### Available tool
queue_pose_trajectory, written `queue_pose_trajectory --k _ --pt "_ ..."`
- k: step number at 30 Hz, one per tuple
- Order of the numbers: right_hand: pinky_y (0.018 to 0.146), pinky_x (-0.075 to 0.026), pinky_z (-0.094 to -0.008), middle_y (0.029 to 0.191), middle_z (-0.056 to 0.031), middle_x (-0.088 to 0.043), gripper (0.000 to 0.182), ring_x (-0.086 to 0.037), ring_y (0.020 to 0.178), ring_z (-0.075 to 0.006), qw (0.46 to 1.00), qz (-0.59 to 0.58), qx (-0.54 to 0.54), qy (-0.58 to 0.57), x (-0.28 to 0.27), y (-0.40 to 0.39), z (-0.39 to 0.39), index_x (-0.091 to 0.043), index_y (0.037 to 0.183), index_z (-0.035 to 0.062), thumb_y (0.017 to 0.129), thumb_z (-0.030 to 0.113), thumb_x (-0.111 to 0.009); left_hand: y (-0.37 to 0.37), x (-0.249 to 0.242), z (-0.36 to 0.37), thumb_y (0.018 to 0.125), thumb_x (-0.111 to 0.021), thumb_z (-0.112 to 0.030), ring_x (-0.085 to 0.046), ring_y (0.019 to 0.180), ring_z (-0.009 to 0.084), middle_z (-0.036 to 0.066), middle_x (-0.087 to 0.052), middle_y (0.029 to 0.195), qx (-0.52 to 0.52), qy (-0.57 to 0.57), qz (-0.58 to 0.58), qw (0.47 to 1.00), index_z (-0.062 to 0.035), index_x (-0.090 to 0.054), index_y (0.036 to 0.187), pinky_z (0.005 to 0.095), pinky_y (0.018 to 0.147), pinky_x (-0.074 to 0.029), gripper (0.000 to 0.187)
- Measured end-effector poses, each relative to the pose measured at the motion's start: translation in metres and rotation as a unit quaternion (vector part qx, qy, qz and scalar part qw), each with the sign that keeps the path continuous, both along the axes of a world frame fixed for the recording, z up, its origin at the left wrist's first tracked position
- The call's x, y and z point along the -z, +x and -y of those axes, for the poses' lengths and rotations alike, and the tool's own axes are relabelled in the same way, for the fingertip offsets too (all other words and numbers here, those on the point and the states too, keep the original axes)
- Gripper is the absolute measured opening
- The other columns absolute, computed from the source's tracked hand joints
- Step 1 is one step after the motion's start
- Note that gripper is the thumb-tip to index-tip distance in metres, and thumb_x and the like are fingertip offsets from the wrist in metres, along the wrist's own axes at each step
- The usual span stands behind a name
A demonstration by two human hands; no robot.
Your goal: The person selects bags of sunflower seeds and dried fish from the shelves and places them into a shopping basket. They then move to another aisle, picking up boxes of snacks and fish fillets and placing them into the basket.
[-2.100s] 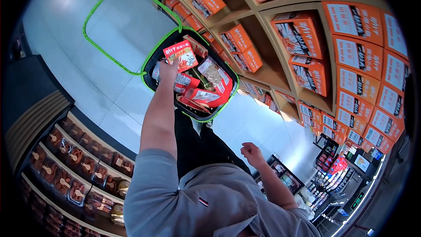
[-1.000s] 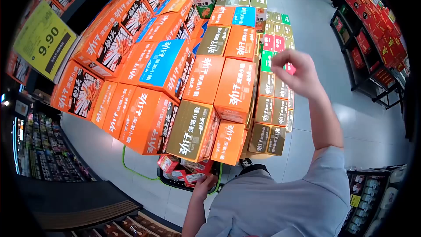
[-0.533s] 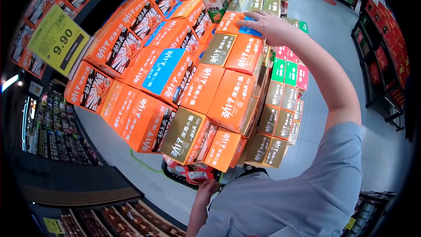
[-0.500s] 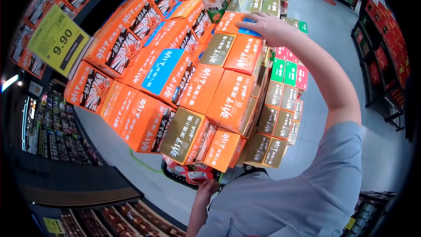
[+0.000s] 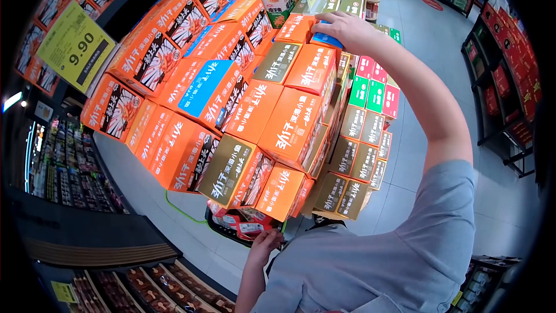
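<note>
My right hand (image 5: 344, 28) reaches to the far side of a stack of snack boxes. Its fingers spread over the top of a blue-topped box (image 5: 326, 40), next to an orange box (image 5: 294, 28); the far fingertips are partly hidden. Low in front of me, my left hand (image 5: 267, 242) has its fingers curled at the rim of a black shopping basket (image 5: 231, 234). Red packages (image 5: 250, 228) lie in the basket, partly under the overhanging boxes. Closest to the basket are a brown-topped box (image 5: 227, 169) and a small orange box (image 5: 282, 190).
A yellow price sign (image 5: 76, 47) reading 9.90 stands at the left of the stack. Brown, green and pink boxes (image 5: 354, 159) line its right side. Shelving with red goods (image 5: 509, 52) stands across the tiled aisle (image 5: 420, 110). Snack bins (image 5: 156, 290) are at bottom left.
The stack and basket have shifted slightly left and down in view. My right hand stays over the blue-topped box, and my left hand stays at the basket rim.
</note>
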State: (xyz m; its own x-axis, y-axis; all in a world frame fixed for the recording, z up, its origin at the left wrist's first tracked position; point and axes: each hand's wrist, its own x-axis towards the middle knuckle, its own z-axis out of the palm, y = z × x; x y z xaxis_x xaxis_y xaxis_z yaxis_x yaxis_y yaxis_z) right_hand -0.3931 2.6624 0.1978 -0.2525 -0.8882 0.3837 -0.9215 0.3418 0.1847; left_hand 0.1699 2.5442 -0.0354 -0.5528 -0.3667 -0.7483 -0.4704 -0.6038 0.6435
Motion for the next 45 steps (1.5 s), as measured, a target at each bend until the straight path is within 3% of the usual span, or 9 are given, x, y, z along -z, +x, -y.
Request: queue_pose_trajectory --k 19,24,27,30,31,32,38,41,45 --pt "0.094 -0.045 -0.0395 0.117 -0.0118 -0.057 0.056 -0.054 0.110 -0.0315 0.988 -0.096 0.058 -0.107 -0.086 0.066 -0.103 -0.050 0.119 0.0068 0.068 0.000 -0.072 -0.017 -0.024 0.011 0.094 -0.055 -0.028 -0.057 0.104 0.0165 0.007 -0.061 0.112 0.221 -0.023 -0.051 0.974 -0.0044 -0.054 0.118 0.0292 0.089 -0.045 0.034" --pt "0.097 -0.044 -0.0385 0.120 -0.0114 -0.056 0.063 -0.054 0.114 -0.0276 0.971 0.106 0.175 -0.124 -0.116 0.178 -0.142 -0.048 0.123 0.0050 0.065 0.003 -0.074 -0.017 -0.039 0.027 0.093 -0.058 -0.020 -0.057 0.098 0.0113 0.004 -0.062 0.104 0.318 -0.035 -0.143 0.937 -0.0018 -0.058 0.112 0.0251 0.085 -0.045 0.026" --pt "0.095 -0.047 -0.0377 0.119 -0.0142 -0.056 0.062 -0.057 0.111 -0.0247 0.930 0.299 0.026 -0.214 -0.098 0.238 -0.177 -0.046 0.125 -0.0026 0.068 0.004 -0.072 -0.009 -0.054 0.040 0.093 -0.059 -0.016 -0.057 0.105 0.0129 0.006 -0.061 0.109 0.387 -0.014 -0.222 0.895 -0.0015 -0.055 0.117 0.0277 0.091 -0.044 0.029" --pt "0.075 -0.046 -0.0288 0.092 -0.0131 -0.055 0.041 -0.057 0.082 -0.0216 0.958 0.227 0.063 -0.163 -0.066 0.345 -0.153 -0.054 0.101 -0.0025 0.068 0.018 -0.066 0.022 -0.075 0.063 0.082 -0.071 -0.014 -0.052 0.114 0.0191 0.010 -0.054 0.120 0.428 -0.023 -0.311 0.848 -0.0032 -0.041 0.132 0.0329 0.095 -0.042 0.059" --pt "0.062 -0.049 -0.0309 0.086 -0.0181 -0.056 0.073 -0.059 0.067 -0.0240 0.924 0.331 -0.132 -0.140 -0.047 0.356 -0.146 -0.054 0.109 -0.0030 0.062 0.047 -0.077 0.033 -0.081 0.072 0.076 -0.078 -0.019 -0.051 0.117 0.0211 0.013 -0.053 0.123 0.435 -0.019 -0.325 0.840 -0.0039 -0.033 0.137 0.0354 0.097 -0.040 0.077" --pt "0.058 -0.044 -0.0317 0.075 -0.0150 -0.052 0.071 -0.053 0.061 -0.0233 0.923 0.336 -0.030 -0.188 -0.057 0.425 -0.066 -0.058 0.097 -0.0018 0.057 0.053 -0.078 0.044 -0.085 0.084 0.071 -0.082 -0.026 -0.047 0.121 0.0245 0.017 -0.048 0.130 0.450 -0.022 -0.330 0.830 -0.0043 -0.026 0.142 0.0376 0.100 -0.038 0.093" --pt "0.080 -0.048 -0.0354 0.097 -0.0156 -0.059 0.079 -0.060 0.088 -0.0272 0.806 0.591 -0.006 0.023 0.058 0.508 0.082 -0.058 0.111 -0.0045 0.046 0.030 -0.086 0.130 -0.057 0.157 0.058 -0.089 -0.031 -0.036 0.132 0.0270 0.019 -0.037 0.140 0.273 0.133 -0.388 0.870 -0.0020 -0.014 0.145 0.0393 0.109 -0.029 0.119" --pt "0.093 -0.044 -0.0353 0.112 -0.0144 -0.059 0.076 -0.058 0.103 -0.0230 0.586 0.800 0.095 -0.081 0.158 0.534 0.120 -0.050 0.122 -0.0083 0.063 0.026 -0.083 0.169 -0.022 0.184 0.062 -0.086 -0.024 -0.037 0.131 0.0258 0.016 -0.036 0.141 0.120 0.138 -0.364 0.913 -0.0010 -0.010 0.146 0.0393 0.109 -0.029 0.115" --pt "0.085 -0.047 -0.0319 0.111 -0.0170 -0.061 0.074 -0.059 0.097 -0.0211 0.513 0.840 0.172 -0.048 0.244 0.580 0.184 -0.046 0.128 -0.0087 0.075 0.032 -0.077 0.210 0.048 0.214 0.072 -0.079 -0.012 -0.053 0.116 0.0242 0.016 -0.049 0.128 0.001 0.056 -0.201 0.978 -0.0025 -0.015 0.144 0.0394 0.098 -0.043 0.097"
